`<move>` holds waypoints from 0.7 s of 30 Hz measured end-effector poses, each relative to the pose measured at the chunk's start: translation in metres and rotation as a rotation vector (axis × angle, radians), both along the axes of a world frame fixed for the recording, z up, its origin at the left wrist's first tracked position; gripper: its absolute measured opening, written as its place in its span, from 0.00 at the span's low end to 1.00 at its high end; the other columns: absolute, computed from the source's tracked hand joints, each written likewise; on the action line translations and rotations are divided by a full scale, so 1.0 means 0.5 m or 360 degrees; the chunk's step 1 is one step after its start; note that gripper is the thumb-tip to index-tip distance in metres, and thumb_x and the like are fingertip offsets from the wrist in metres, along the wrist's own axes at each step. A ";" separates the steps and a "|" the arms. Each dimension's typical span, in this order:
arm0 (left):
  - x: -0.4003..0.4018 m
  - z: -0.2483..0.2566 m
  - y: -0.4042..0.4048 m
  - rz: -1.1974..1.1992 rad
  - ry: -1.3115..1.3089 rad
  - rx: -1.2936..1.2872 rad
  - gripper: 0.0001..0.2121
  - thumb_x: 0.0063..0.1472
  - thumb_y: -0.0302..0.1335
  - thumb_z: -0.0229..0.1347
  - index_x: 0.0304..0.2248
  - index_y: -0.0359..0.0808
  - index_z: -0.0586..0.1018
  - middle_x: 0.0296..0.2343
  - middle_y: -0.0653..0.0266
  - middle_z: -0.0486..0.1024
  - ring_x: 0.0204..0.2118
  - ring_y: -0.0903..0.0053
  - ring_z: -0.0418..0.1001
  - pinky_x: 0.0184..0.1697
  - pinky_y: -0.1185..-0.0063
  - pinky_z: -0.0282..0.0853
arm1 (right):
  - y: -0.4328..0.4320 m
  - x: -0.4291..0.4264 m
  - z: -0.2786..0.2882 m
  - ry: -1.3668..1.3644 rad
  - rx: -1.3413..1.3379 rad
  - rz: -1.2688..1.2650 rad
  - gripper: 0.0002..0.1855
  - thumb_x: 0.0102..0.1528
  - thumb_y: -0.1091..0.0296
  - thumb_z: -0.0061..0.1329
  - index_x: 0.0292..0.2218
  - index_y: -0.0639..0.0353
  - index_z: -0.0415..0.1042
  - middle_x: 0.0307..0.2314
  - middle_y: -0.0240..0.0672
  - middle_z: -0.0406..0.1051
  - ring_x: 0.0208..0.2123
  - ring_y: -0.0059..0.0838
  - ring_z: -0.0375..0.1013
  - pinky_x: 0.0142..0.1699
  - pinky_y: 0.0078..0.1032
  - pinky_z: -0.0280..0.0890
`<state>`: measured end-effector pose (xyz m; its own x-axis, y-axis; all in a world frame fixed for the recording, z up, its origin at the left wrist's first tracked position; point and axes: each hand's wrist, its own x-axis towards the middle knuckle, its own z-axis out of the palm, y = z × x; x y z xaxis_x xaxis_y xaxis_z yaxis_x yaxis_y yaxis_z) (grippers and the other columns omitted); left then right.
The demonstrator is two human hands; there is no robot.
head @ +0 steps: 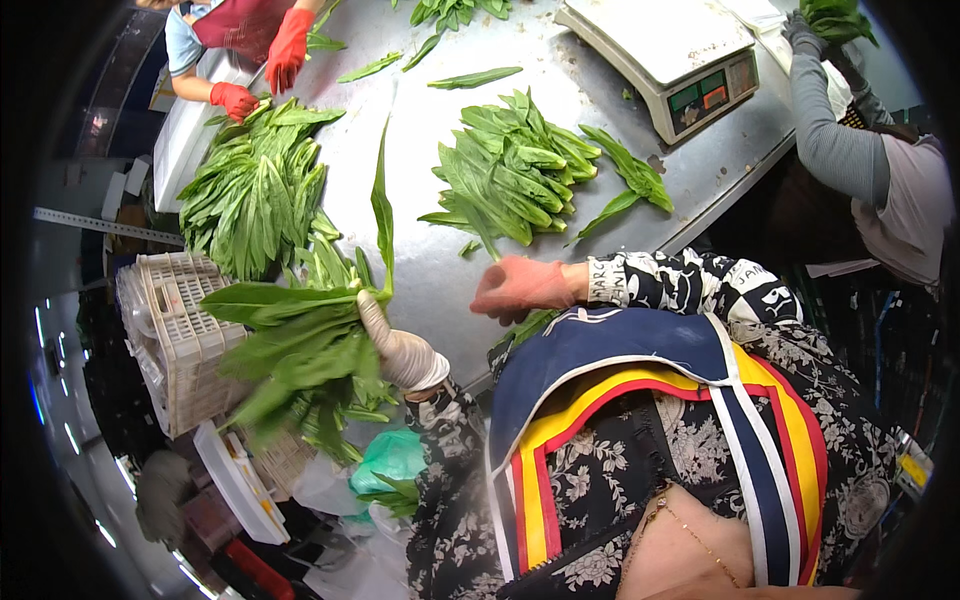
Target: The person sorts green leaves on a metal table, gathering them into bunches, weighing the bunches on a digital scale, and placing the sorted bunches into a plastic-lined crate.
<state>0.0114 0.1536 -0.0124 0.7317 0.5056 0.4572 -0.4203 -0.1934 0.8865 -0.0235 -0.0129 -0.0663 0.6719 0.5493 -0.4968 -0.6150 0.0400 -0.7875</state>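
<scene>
A bunch of long green leaf vegetables (300, 337) is gripped in my left hand (401, 349), which wears a whitish glove. One long leaf (382, 210) stands up from that grip. In a pinkish-red glove, my right hand (525, 286) is curled over the near part of the metal table (420, 150); a thin leaf reaches its fingers, but whether they hold it cannot be told. Just beyond it lies a pile of trimmed leaf vegetables (517, 169), with a few loose leaves (630, 176) to its right. A larger leafy heap (259, 184) lies at the left.
A white digital scale (664, 52) stands at the back right. A person in red gloves (289, 49) works at the far left; another in grey gloves (802, 34) handles greens at the right. Below the table's left side are a plastic crate (180, 337) and a green plastic bag (388, 459).
</scene>
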 end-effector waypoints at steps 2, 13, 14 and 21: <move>-0.010 -0.004 -0.010 -0.0214 0.0215 -0.0483 0.16 0.53 0.22 0.56 0.42 0.28 0.70 0.37 0.58 0.72 0.37 0.74 0.70 0.39 0.78 0.67 | -0.006 -0.006 0.018 0.0192 0.0103 0.0004 0.30 0.52 0.43 0.46 0.43 0.64 0.67 0.34 0.38 0.70 0.28 0.21 0.68 0.33 0.20 0.66; -0.067 -0.034 -0.049 -0.0646 0.0474 -0.0649 0.15 0.56 0.24 0.55 0.43 0.34 0.71 0.37 0.61 0.72 0.37 0.75 0.71 0.39 0.77 0.70 | -0.010 0.011 -0.074 -0.1290 -0.1130 0.0136 0.29 0.51 0.40 0.45 0.33 0.64 0.66 0.20 0.39 0.69 0.21 0.32 0.69 0.29 0.27 0.64; -0.062 -0.016 -0.045 -0.0622 0.0503 -0.0847 0.15 0.56 0.25 0.55 0.43 0.34 0.71 0.36 0.61 0.73 0.37 0.74 0.71 0.38 0.76 0.70 | -0.014 0.004 -0.014 -0.1269 -0.1326 0.0227 0.29 0.50 0.41 0.46 0.32 0.65 0.65 0.23 0.44 0.71 0.25 0.38 0.72 0.31 0.31 0.65; -0.042 -0.073 -0.025 -0.1147 0.0829 -0.1780 0.15 0.58 0.23 0.51 0.45 0.31 0.68 0.40 0.56 0.73 0.35 0.73 0.72 0.37 0.77 0.73 | -0.075 0.021 -0.111 -0.1768 -0.2092 0.0157 0.19 0.52 0.52 0.44 0.33 0.62 0.63 0.25 0.40 0.73 0.28 0.38 0.74 0.30 0.35 0.65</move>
<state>-0.0098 0.1410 -0.0491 0.9370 -0.1334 -0.3228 0.2907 0.8103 0.5088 -0.0129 -0.0502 -0.1218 0.9691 0.2446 0.0307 0.2434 -0.9299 -0.2757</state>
